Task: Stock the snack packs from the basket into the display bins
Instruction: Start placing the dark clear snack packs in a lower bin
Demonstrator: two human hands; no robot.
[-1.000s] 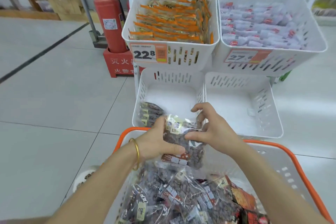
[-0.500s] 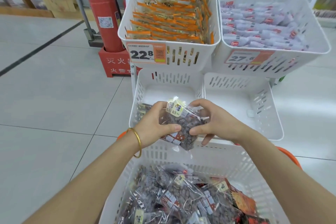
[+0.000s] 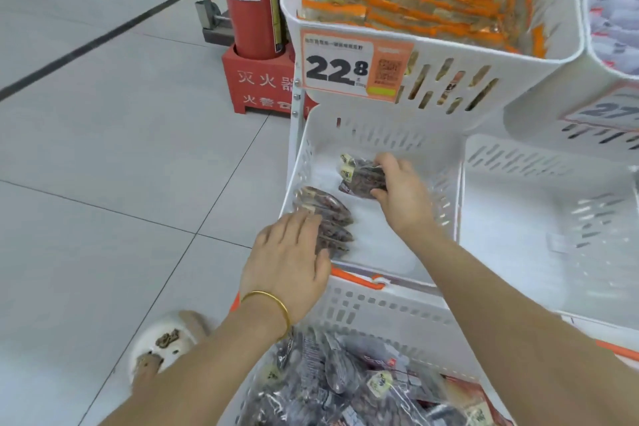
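Floor tiles [image 3: 103, 156] pale grey, fire extinguisher [image 3: 254, 14] beside white display bins [image 3: 456, 55]

grey tiled floor [image 3: 103, 156]; red extinguisher [image 3: 254, 0]

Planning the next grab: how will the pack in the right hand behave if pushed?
The snack pack is clear film around loose dark pieces, so probably floppy and light. Its glossy film may slip in the right hand. Flat-sided, it likely won't roll in the bin.

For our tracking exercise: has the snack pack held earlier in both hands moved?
Yes: the snack pack went forward and down into the lower left bin.
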